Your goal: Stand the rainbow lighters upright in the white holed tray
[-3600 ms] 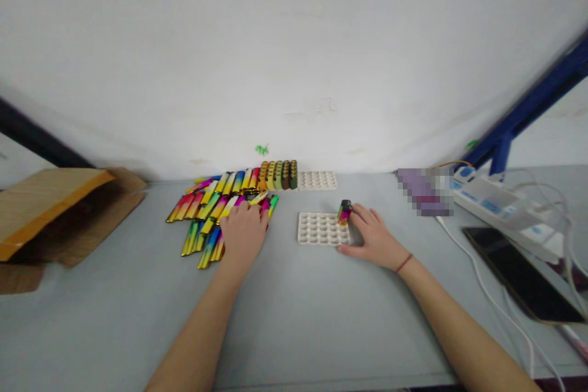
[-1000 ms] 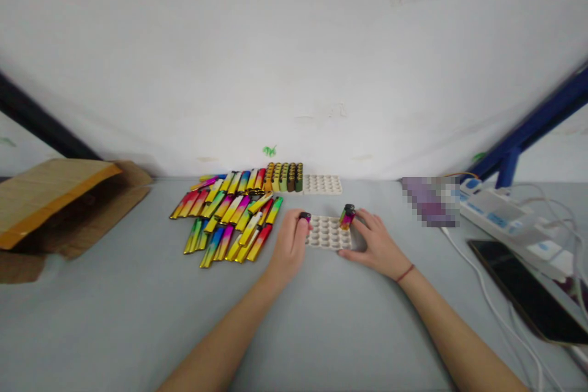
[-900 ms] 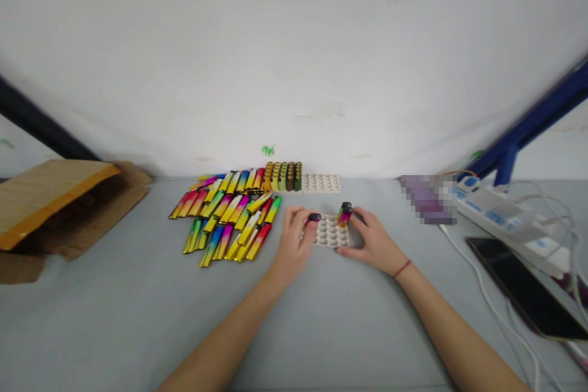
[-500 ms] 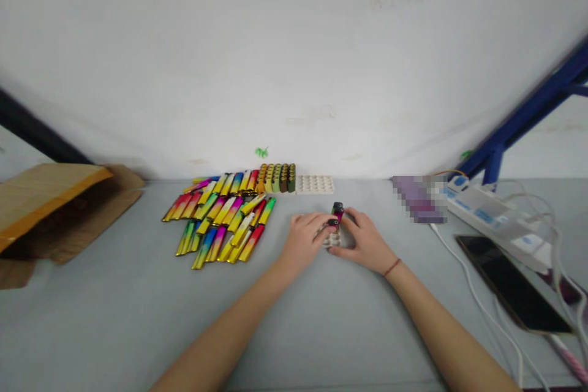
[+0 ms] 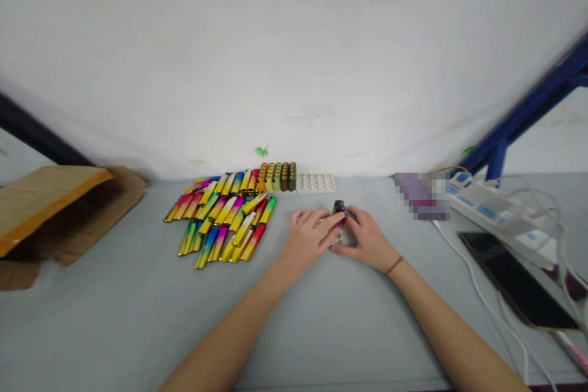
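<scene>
Lighters with black tops [image 5: 339, 204] stand upright in a small white tray [image 5: 339, 239] between my hands. The fingers of my left hand [image 5: 307, 236] reach over the tray and touch a purple lighter. My right hand [image 5: 365, 239] curves around the right side of the tray, thumb at its near edge, gripping it. Most of the tray is hidden by my fingers. To the left lie several shiny lighters [image 5: 227, 211] in rainbow and gold wrap. Upright rows of lighters [image 5: 278, 177] stand by the wall beside another white tray [image 5: 316, 182] with round holes.
At the left is an open cardboard box [image 5: 55, 208]. On the right lie a black phone [image 5: 519, 282], a purple blurred object [image 5: 420, 196], a white power strip [image 5: 505, 214] and loose white cables [image 5: 478, 294]. A wall rises behind the table.
The black-topped lighter in my left fingers has gone from lying tilted to being down at the tray, its top now mostly hidden. My right hand stays around the tray. The view has shifted slightly.
</scene>
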`<action>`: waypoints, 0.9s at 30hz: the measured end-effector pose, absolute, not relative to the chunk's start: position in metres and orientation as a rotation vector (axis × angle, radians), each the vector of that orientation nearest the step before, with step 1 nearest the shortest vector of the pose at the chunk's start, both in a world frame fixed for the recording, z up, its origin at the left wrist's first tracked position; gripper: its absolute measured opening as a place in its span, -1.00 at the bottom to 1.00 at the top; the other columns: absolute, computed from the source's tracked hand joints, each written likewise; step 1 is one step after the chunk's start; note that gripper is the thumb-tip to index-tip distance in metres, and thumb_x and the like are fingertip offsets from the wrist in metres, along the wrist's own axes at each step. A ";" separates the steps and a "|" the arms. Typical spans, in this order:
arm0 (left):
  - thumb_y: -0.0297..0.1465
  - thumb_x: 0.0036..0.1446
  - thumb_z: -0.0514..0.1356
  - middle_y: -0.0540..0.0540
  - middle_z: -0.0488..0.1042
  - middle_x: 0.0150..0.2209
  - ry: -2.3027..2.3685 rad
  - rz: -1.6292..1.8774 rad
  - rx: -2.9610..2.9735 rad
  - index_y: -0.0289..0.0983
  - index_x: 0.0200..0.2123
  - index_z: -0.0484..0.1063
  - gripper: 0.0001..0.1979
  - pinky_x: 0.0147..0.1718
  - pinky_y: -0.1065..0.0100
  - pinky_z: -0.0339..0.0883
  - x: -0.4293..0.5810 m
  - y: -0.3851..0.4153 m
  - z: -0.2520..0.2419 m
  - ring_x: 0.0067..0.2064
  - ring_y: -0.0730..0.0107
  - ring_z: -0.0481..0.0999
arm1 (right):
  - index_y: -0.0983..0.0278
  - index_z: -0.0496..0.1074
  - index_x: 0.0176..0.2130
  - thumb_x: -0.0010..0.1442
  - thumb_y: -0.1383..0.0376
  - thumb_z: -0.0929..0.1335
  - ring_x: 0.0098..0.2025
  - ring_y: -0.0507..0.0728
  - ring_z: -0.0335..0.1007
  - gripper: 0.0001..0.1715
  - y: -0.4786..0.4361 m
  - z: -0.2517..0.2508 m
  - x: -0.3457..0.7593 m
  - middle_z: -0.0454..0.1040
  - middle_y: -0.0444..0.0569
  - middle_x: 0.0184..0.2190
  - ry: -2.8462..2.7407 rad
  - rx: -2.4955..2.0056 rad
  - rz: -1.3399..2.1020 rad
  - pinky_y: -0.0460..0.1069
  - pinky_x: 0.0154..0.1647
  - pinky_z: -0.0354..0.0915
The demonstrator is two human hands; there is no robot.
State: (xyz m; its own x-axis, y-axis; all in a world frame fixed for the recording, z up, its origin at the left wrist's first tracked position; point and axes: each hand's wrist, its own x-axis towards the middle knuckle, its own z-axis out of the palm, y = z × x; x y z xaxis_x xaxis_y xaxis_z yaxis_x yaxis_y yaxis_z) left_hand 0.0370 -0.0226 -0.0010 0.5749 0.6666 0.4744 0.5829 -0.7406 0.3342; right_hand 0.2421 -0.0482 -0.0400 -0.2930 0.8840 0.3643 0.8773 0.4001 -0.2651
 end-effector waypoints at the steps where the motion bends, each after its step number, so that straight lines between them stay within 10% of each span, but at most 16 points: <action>1: -0.22 0.37 0.03 -0.09 0.55 -0.03 1.056 0.882 2.677 -0.03 0.18 0.41 -0.63 0.01 0.17 0.15 0.036 -0.023 0.000 -0.01 0.27 0.47 | 0.36 0.33 0.17 0.13 -0.13 0.41 0.19 0.45 0.27 -0.16 -0.049 -0.039 0.242 0.30 0.37 0.18 -2.210 -1.511 0.022 0.35 0.22 0.23; 11: -0.33 0.28 0.09 -0.24 0.57 -0.12 1.962 0.854 2.465 -0.21 -0.17 0.59 -0.74 -0.09 0.02 0.16 -0.020 0.003 0.010 -0.08 -0.01 0.41 | 0.34 0.36 0.14 0.15 -0.18 0.38 0.20 0.45 0.25 -0.18 -0.050 -0.039 0.243 0.30 0.35 0.18 -2.219 -1.513 0.025 0.34 0.23 0.22; 27: -0.43 0.24 0.09 -0.31 0.55 -0.13 1.929 0.675 2.421 -0.29 0.03 0.47 -0.68 -0.01 -0.05 0.25 -0.019 0.006 -0.001 -0.09 -0.03 0.50 | 0.34 0.32 0.18 0.17 -0.18 0.36 0.22 0.46 0.24 -0.16 -0.051 -0.040 0.245 0.27 0.36 0.21 -2.223 -1.538 0.041 0.38 0.24 0.19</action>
State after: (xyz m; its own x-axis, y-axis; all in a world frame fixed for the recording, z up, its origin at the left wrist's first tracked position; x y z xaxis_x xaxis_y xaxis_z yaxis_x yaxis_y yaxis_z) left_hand -0.0189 0.0061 -0.0007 0.1682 0.9247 0.3415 0.9360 -0.2585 0.2389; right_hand 0.2445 -0.0509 -0.0396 -0.2887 0.8980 0.3320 0.8850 0.3826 -0.2653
